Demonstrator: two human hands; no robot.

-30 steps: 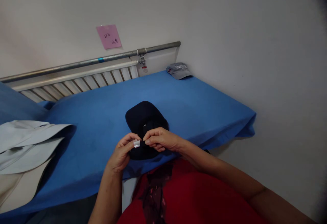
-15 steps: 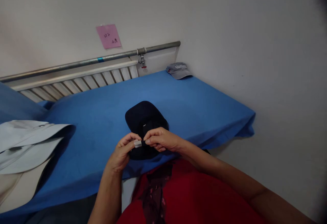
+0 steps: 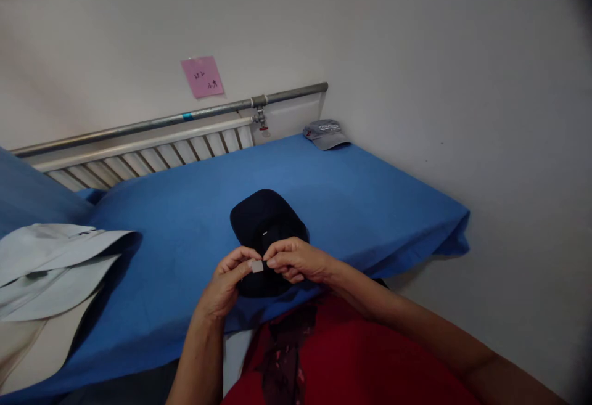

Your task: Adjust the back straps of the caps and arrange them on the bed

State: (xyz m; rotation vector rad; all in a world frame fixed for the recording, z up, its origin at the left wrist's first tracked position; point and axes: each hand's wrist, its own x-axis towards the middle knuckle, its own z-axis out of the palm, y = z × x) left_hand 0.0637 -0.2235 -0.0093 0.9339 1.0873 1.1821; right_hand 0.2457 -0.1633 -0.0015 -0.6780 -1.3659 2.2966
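Observation:
A dark navy cap [image 3: 259, 214] lies on the blue cloth in front of me, its brim pointing away. Over the cap's near side, my left hand [image 3: 229, 278] pinches a small silver buckle [image 3: 258, 266] between thumb and fingers. My right hand [image 3: 298, 261] is closed on the dark strap [image 3: 265, 264] just right of the buckle. Both hands almost touch at the fingertips. How far the strap passes through the buckle is too small to make out.
On the left, several pale caps [image 3: 60, 282] are stacked on the blue-covered table [image 3: 185, 208]. A grey cap [image 3: 327, 135] sits at the far corner by the wall. Behind the table run a radiator [image 3: 152, 158] and a metal pipe [image 3: 152, 122], below a pink note [image 3: 202, 77].
The whole view has shifted slightly, so everything appears a little lower and further right. The buckle's face looks turned a bit; both hands keep their pinch.

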